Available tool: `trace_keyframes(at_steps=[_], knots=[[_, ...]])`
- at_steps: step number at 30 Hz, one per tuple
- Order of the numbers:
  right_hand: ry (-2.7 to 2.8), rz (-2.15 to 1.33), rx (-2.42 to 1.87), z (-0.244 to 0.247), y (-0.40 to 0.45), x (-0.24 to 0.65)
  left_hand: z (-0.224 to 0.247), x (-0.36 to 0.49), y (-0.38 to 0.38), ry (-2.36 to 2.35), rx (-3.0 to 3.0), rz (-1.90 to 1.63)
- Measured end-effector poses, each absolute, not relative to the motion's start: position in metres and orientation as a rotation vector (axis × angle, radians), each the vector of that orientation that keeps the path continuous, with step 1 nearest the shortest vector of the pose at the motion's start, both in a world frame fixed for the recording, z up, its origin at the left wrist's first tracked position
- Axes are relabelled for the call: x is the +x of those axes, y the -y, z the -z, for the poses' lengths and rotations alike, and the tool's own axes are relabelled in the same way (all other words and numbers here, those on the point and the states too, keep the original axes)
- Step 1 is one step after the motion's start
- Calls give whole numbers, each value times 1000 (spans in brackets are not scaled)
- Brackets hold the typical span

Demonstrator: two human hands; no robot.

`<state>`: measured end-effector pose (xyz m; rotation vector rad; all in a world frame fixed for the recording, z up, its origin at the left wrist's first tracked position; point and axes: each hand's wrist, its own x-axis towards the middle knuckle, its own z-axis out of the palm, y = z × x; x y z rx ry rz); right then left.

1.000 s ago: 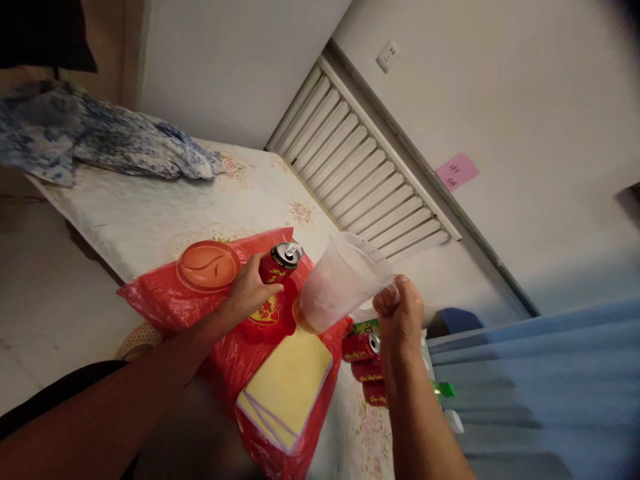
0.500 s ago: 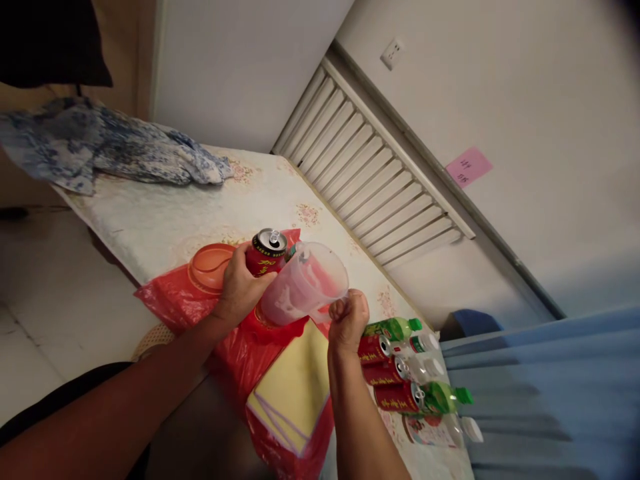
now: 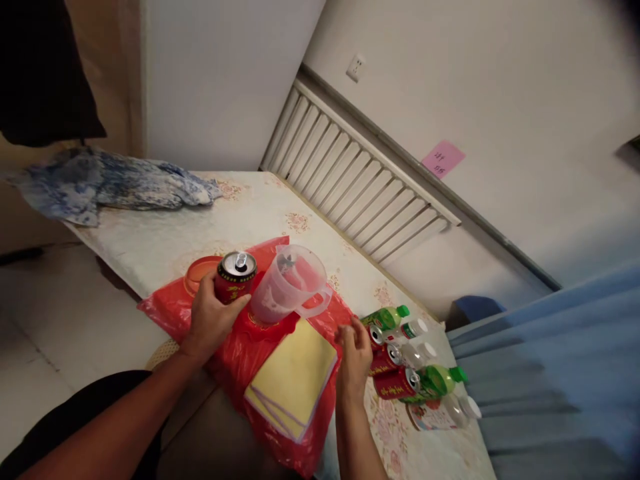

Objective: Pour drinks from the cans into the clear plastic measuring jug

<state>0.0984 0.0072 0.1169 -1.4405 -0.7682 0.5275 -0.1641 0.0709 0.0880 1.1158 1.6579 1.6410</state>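
My left hand (image 3: 210, 317) is wrapped round a red drink can (image 3: 233, 287), its top opened and its pull tab raised. Just right of the can stands a translucent plastic jug (image 3: 280, 293), pinkish inside, its handle facing right. Something red lies under the jug's base. Off the handle, my right hand (image 3: 354, 347) is empty with its fingers loosely bent and apart, close to the red cans (image 3: 397, 383) on the right. A folded yellow cloth (image 3: 293, 380) lies in front of the jug on a red plastic bag (image 3: 320, 437). An orange round lid (image 3: 199, 272) is partly hidden behind the left hand.
Several bottles, some with green caps (image 3: 457, 375) and some with white, stand beside the cans on the flowered tablecloth (image 3: 250, 207). A blue-white patterned cloth (image 3: 145, 183) lies at the far left. Behind the table are a radiator (image 3: 350, 173) and, at right, a blue curtain (image 3: 560, 373).
My right hand has let go of the jug's handle and moved right and down towards the cans. The can in my left hand has moved left, away from the jug. The view has shifted.
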Motion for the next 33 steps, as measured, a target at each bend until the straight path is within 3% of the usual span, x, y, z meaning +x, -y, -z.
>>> trace_keyframes(at_steps=[6,11,21,33], knots=[[821,-792,-1482,-86,57,102,-90,-136,-21,-1507,1163,-1573],[980,-946,-1390,-95,78,87,-85,-96,13,-1357,1258,-1388],[1174,-964,-1363,-143,116,100,-68,-28,62,-986,1467,-1062],[916,-710,-1539,-100,152,163,-44,19,63,-817,1845,-798]])
